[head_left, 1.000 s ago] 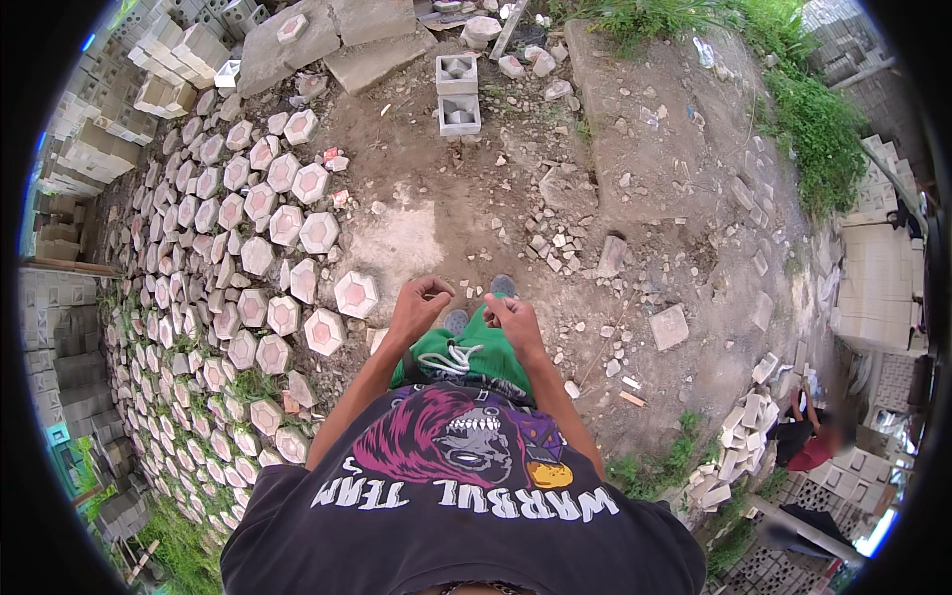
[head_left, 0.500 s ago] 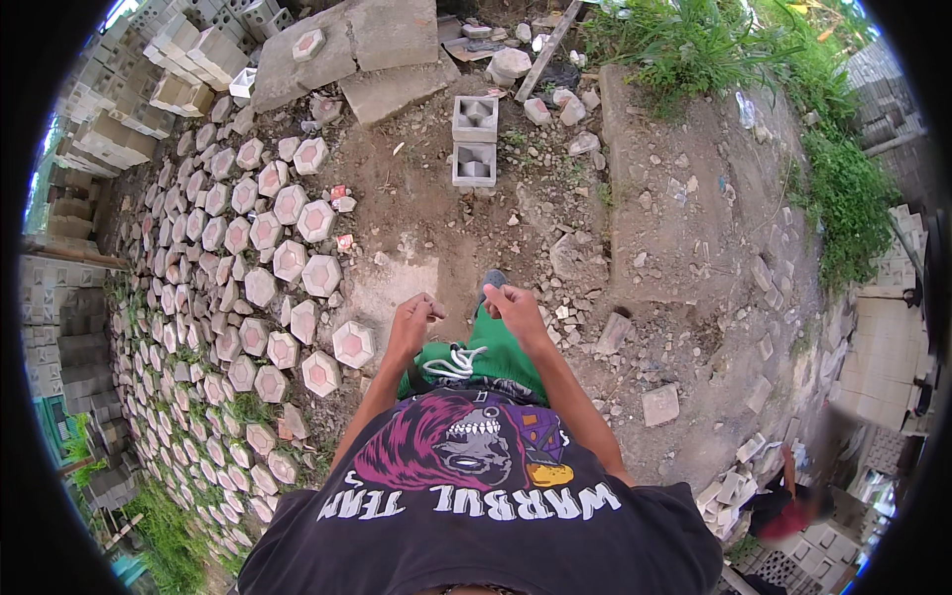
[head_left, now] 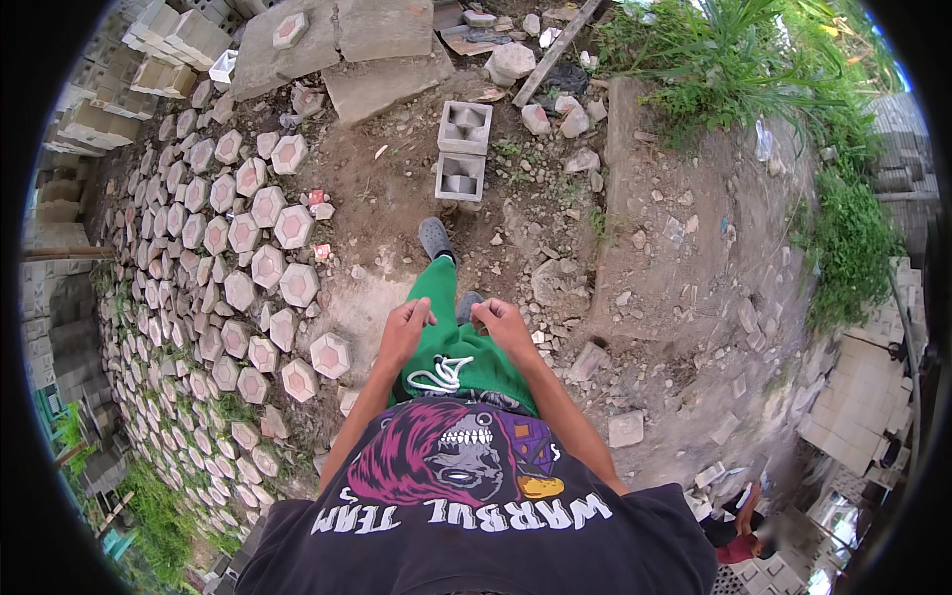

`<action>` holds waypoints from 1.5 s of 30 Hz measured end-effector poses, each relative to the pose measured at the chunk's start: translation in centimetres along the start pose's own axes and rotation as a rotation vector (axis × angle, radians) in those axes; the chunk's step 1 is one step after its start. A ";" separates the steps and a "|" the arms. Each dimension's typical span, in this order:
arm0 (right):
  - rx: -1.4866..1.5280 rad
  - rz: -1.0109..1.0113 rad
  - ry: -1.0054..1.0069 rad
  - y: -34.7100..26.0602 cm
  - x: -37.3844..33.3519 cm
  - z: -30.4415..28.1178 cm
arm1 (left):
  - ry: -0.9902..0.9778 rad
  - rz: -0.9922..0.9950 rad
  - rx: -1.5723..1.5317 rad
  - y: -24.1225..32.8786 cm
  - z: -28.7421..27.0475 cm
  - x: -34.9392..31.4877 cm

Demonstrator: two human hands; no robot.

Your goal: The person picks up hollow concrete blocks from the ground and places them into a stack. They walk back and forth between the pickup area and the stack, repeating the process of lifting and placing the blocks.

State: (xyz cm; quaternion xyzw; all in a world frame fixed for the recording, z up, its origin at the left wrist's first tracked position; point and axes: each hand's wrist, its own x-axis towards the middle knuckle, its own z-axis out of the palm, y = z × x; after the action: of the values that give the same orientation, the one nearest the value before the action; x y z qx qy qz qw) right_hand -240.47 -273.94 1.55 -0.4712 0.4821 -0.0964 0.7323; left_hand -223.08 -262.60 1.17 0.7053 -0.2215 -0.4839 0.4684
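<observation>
In front of my green trousers my left hand [head_left: 404, 329] is loosely curled, its thumb close to the fingers, and nothing shows in it. My right hand [head_left: 504, 325] hangs level with it, a short gap away, also curled and with nothing visible inside. Neither hand touches a thing; the trousers lie below both. A grey shoe [head_left: 435, 239] of mine is planted ahead on the dirt, and the other shoe shows partly between the hands. Beyond the forward foot stand two hollow concrete blocks [head_left: 460, 177], one behind the other.
Hexagonal pavers [head_left: 268, 267] with reddish centres cover the ground at left. Concrete slabs [head_left: 385, 83] lie at the far side, beside a wooden plank [head_left: 557, 52]. Rubble and weeds [head_left: 714, 74] are at far right. Block stacks [head_left: 183, 40] rise far left; another person [head_left: 739, 531] is at lower right.
One foot has stepped forward toward the two concrete blocks, and these now appear nearer. My hands stay curled in front of my body, slightly lower in view.
</observation>
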 end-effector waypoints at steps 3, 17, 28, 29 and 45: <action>-0.011 0.050 0.019 -3.0 3.5 -1.4 | -0.006 0.000 0.065 1.7 0.0 5.4; 0.001 0.111 0.210 -12.6 24.3 -4.6 | -0.061 -0.113 0.200 8.7 -4.3 30.5; -0.269 0.718 0.203 7.6 46.1 -12.1 | -0.027 -0.732 0.468 -22.5 -5.3 48.8; -0.334 0.692 0.179 9.2 48.6 -13.1 | -0.016 -0.686 0.515 -23.6 -4.8 50.3; -0.647 0.223 -0.150 24.2 84.8 -18.2 | 0.215 -0.514 0.449 -46.5 5.7 70.2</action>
State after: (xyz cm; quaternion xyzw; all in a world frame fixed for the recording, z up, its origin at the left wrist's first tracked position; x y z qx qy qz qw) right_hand -218.74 -322.27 -71.23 -0.6291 0.4811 0.1769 0.5844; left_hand -204.23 -297.32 -73.37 0.8701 -0.0873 -0.4481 0.1855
